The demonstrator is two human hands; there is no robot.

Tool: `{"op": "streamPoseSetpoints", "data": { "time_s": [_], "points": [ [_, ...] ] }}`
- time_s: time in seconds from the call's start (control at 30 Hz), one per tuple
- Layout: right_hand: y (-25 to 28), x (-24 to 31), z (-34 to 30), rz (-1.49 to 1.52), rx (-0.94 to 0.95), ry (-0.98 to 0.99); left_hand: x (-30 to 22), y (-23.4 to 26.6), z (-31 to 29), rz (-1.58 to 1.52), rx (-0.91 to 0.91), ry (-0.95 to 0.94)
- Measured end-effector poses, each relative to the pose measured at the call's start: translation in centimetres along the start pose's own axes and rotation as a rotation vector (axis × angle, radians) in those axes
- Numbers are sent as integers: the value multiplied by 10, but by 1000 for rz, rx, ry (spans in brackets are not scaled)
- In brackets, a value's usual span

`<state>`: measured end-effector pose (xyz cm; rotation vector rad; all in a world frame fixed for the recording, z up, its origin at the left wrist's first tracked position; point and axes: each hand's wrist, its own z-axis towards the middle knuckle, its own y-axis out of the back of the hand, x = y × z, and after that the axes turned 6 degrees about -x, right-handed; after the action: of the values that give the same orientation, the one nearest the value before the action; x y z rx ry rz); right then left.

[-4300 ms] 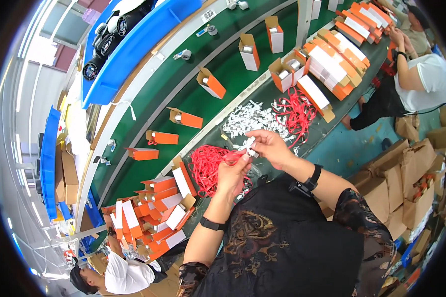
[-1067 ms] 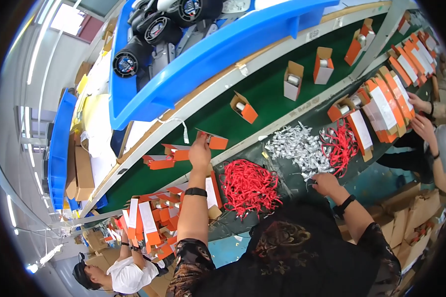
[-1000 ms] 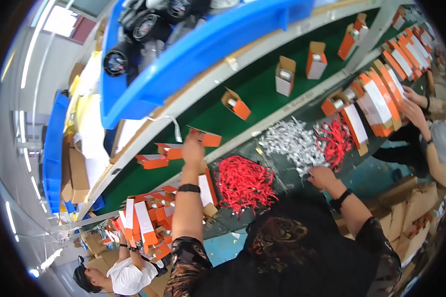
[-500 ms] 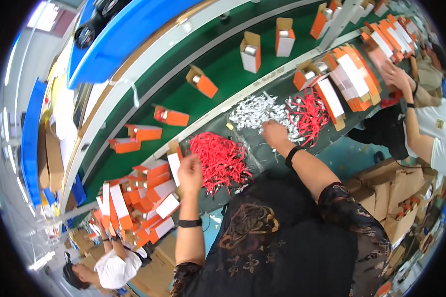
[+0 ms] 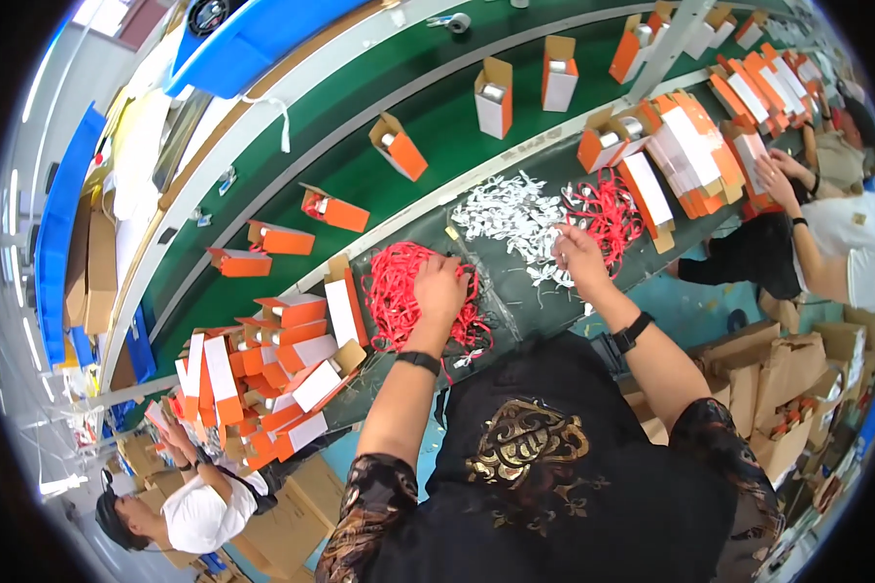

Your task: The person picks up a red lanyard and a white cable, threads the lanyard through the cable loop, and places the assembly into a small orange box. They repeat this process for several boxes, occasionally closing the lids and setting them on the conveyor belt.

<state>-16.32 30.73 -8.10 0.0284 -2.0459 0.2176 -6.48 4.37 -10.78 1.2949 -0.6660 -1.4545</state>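
Observation:
My left hand rests on a heap of tangled red cords, its fingers bent down into the top of the heap and closed on red cord. To the right lies a loose heap of white cords, with a smaller red cord bundle beside it. My right hand is over the edge between those two, thumb and fingers drawn together. What its fingertips hold, if anything, is too small to tell.
Open orange-and-white boxes stand spaced along the green conveyor. More boxes crowd the bench at left, and stacked cartons lie at right. One person works at lower left, another at right. Blue bins sit at the back.
My left hand has moved right, from beside the larger red heap onto it. My right hand has shifted right across the white cords to the smaller red bundle's edge.

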Motion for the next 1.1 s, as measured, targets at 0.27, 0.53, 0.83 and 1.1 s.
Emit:
{"op": "streamPoseSetpoints", "data": {
  "time_s": [0.27, 0.53, 0.83, 1.1],
  "points": [
    [52, -6, -72, -176, 3, -74, 6, -25, 23, 131, 156, -119],
    [49, -24, -68, -104, -20, -188, -22, 149, 38, -967, 10, 371],
    [-39, 41, -26, -121, 159, 197, -94, 320, 78, -774, -60, 164],
    [-108, 144, -70, 194, 496, 371, -155, 391, 104, 85, 172, -274]
  ]
}}
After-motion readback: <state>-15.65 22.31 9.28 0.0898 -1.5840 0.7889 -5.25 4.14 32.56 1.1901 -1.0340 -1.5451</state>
